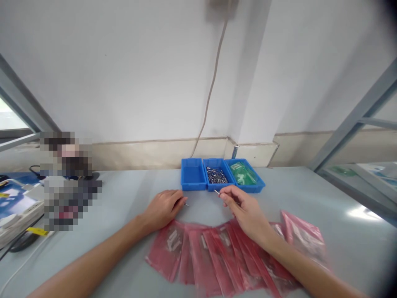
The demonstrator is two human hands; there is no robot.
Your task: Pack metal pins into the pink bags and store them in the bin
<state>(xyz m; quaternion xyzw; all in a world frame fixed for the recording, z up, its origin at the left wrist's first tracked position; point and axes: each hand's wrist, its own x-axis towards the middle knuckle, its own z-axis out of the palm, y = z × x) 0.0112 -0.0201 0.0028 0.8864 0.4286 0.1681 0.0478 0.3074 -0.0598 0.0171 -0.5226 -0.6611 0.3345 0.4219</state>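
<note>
My left hand point(164, 207) rests near the middle of the table, closed, with a small metal pin point(186, 204) showing at its thumb and fingertips. Just in front of the middle blue bin, my right hand point(243, 207) pinches another slim silver pin point(216, 191) between thumb and fingers. Both pieces are too small to name exactly. Below the hands several pink plastic bags point(200, 258) lie fanned out and overlapping, some with whitish pieces inside. The right forearm covers part of them. Many loose metal pieces point(217, 176) fill the bottom of the middle bin.
A blue bin point(192, 161) with only its floor showing stands at the left of the row. The right bin point(259, 187) holds a green bag point(243, 173). A blurred-out person point(70, 182), power strips and cables are at the left. A wall stands behind the table point(124, 248).
</note>
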